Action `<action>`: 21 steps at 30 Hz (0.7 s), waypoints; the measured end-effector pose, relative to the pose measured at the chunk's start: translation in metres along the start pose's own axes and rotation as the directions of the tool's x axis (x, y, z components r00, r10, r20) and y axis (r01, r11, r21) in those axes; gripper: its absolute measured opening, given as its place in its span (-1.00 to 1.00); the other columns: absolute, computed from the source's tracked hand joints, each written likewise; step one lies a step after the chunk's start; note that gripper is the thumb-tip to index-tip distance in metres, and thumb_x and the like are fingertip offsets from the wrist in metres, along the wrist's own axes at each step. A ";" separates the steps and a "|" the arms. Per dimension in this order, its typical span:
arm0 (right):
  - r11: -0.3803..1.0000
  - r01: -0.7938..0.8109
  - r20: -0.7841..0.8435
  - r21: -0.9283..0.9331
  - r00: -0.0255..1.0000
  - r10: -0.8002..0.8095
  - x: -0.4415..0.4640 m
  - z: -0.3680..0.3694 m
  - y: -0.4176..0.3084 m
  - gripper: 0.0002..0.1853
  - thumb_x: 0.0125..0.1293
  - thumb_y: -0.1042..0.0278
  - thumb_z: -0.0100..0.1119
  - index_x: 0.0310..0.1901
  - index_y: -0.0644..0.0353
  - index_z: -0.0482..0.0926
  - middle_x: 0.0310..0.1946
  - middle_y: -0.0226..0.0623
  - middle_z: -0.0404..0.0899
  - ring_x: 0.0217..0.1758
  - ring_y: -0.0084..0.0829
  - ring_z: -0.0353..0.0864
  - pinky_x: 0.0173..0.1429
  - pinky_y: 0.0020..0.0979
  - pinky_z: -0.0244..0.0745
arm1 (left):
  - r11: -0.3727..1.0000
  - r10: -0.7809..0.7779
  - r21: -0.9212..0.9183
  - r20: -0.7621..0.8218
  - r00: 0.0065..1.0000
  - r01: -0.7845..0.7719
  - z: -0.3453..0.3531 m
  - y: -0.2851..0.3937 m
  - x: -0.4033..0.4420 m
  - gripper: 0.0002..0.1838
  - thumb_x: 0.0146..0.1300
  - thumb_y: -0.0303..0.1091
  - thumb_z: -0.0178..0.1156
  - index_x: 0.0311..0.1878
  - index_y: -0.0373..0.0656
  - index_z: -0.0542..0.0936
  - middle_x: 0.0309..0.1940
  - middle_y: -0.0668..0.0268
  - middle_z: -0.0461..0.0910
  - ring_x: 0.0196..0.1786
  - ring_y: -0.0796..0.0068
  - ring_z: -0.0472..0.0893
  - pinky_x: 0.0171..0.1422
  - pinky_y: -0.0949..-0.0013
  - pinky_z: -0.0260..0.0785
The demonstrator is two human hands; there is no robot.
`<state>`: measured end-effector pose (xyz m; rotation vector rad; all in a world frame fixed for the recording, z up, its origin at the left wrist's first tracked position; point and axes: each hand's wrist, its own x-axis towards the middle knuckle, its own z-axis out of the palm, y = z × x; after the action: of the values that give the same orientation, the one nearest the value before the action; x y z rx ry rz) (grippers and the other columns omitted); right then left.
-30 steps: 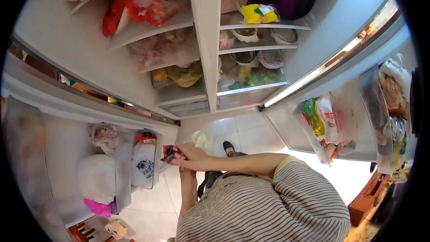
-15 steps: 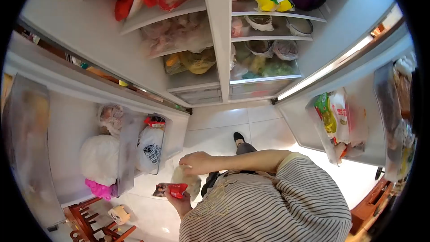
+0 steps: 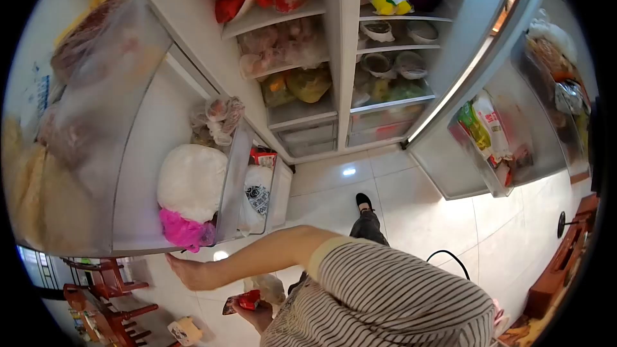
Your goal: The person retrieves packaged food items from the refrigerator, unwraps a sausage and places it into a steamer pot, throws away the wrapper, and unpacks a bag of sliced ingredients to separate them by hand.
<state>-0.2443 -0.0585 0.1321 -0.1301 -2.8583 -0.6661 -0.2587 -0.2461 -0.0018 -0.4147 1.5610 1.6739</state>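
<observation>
The left hand (image 3: 258, 315) grasps one red packet (image 3: 248, 299) beside one pale plastic bag (image 3: 268, 287); the right hand (image 3: 196, 274), fingers extended, is near the left refrigerator door (image 3: 146, 180), contact unclear. There, one pink bag (image 3: 183, 229) adjoins one white bag (image 3: 193, 180). Far right, four bowls (image 3: 379, 31) sit below one yellow packet (image 3: 391, 5)

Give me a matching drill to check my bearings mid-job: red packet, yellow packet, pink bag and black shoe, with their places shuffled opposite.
1. Red packet
2. Yellow packet
3. Pink bag
4. Black shoe

A. On a fridge shelf
B. On the tiled floor
C. In the left hand
D. Against the round white bag

Right pairs: 1-C, 2-A, 3-D, 4-B
</observation>
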 end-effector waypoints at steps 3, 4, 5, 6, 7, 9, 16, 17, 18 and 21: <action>0.738 0.336 0.494 -0.585 0.870 -0.005 0.053 0.077 -0.010 -0.27 0.30 -0.18 -0.25 0.32 0.24 0.20 0.36 -0.05 0.11 0.45 -0.17 0.01 0.47 -0.03 -0.18 | 1.000 0.028 0.009 0.058 0.998 -0.028 0.000 0.006 0.008 -0.60 0.09 0.19 0.06 -0.25 0.07 0.38 -0.55 0.39 0.46 -0.68 0.49 0.35 -0.73 0.46 0.14; 0.600 0.425 0.524 -0.677 0.852 -0.012 0.057 0.082 -0.010 -0.25 0.30 -0.22 -0.33 0.34 0.22 0.15 0.38 -0.10 0.08 0.46 -0.16 -0.01 0.47 -0.05 -0.17 | 0.999 0.035 0.012 0.077 0.996 -0.036 0.000 0.008 0.006 -0.60 0.11 0.18 0.06 -0.25 0.07 0.38 -0.55 0.38 0.45 -0.69 0.48 0.34 -0.74 0.45 0.14; 0.435 0.505 0.555 -0.746 0.832 -0.013 0.059 0.089 -0.009 -0.22 0.31 -0.27 -0.41 0.36 0.20 0.09 0.40 -0.14 0.04 0.46 -0.16 -0.02 0.47 -0.06 -0.16 | 1.000 0.000 0.013 0.090 0.996 -0.001 0.003 0.008 0.004 -0.61 0.12 0.17 0.05 -0.25 0.06 0.38 -0.54 0.38 0.46 -0.67 0.48 0.35 -0.71 0.45 0.17; 0.252 0.570 0.587 -0.782 0.810 -0.010 0.056 0.087 -0.007 -0.20 0.32 -0.31 -0.49 0.39 0.18 0.04 0.41 -0.18 0.01 0.47 -0.16 -0.04 0.47 -0.07 -0.15 | 0.999 -0.038 0.015 0.101 0.994 0.037 0.006 0.008 -0.003 -0.61 0.13 0.17 0.04 -0.24 0.05 0.38 -0.52 0.37 0.46 -0.64 0.48 0.37 -0.69 0.45 0.20; 0.322 0.546 0.570 -0.774 0.821 -0.022 0.053 0.085 -0.004 -0.22 0.32 -0.29 -0.44 0.37 0.19 0.08 0.39 -0.18 0.05 0.45 -0.15 -0.01 0.46 -0.08 -0.14 | 0.997 -0.071 0.020 0.117 0.991 0.069 0.011 0.010 -0.007 -0.62 0.14 0.16 0.03 -0.24 0.04 0.38 -0.50 0.37 0.47 -0.62 0.48 0.39 -0.66 0.45 0.23; 0.471 0.474 0.529 -0.744 0.848 -0.020 0.043 0.070 0.004 -0.26 0.32 -0.25 -0.35 0.34 0.19 0.16 0.35 -0.17 0.13 0.41 -0.13 0.06 0.45 -0.09 -0.13 | 0.997 -0.027 0.075 0.225 0.974 0.010 0.022 0.007 -0.019 -0.60 0.01 0.24 0.12 -0.28 0.16 0.40 -0.45 0.49 0.46 -0.49 0.59 0.39 -0.57 0.57 0.20; 0.895 0.066 0.123 -0.441 0.992 -0.012 -0.026 0.033 -0.011 -0.53 0.21 0.01 -0.03 0.03 0.16 0.55 0.06 -0.19 0.44 0.18 -0.12 0.30 0.36 -0.13 -0.02 | 0.970 0.041 0.206 0.377 0.925 -0.127 0.014 -0.007 0.025 -0.58 0.04 0.11 0.19 -0.10 0.17 0.38 -0.25 0.49 0.45 -0.32 0.66 0.39 -0.46 0.59 0.21; 0.927 -0.185 -0.185 -0.327 0.974 0.129 -0.029 0.083 -0.045 -0.57 0.17 0.04 0.00 -0.04 0.14 0.59 0.00 -0.23 0.47 0.14 -0.15 0.32 0.31 -0.14 0.03 | 0.951 0.074 0.248 0.397 0.915 -0.185 0.006 -0.014 0.041 -0.57 0.06 0.07 0.19 -0.06 0.16 0.37 -0.23 0.49 0.44 -0.31 0.67 0.39 -0.45 0.59 0.21; 0.941 -0.237 -0.259 -0.243 0.950 0.172 -0.039 0.089 -0.050 -0.60 0.14 0.07 0.01 -0.10 0.13 0.62 -0.06 -0.27 0.49 0.11 -0.19 0.33 0.26 -0.17 0.08 | 0.917 0.106 0.310 0.417 0.903 -0.251 -0.002 -0.024 0.070 -0.57 0.08 0.04 0.18 -0.03 0.13 0.36 -0.21 0.49 0.44 -0.30 0.68 0.39 -0.46 0.59 0.20; 0.995 -0.049 -0.072 -0.084 0.996 0.043 -0.115 0.028 -0.025 -0.68 0.06 0.12 0.03 -0.27 0.09 0.67 -0.23 -0.38 0.51 0.02 -0.29 0.36 0.09 -0.28 0.18 | 0.951 -0.106 0.309 0.414 0.904 -0.030 0.056 -0.011 -0.002 -0.60 0.13 -0.06 0.13 0.00 0.03 0.36 -0.18 0.50 0.43 -0.28 0.70 0.38 -0.43 0.62 0.18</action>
<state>-0.1408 -0.0731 0.0722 -0.1810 -2.7520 -0.7681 -0.2344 -0.1944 0.0025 0.0853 1.4330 1.3416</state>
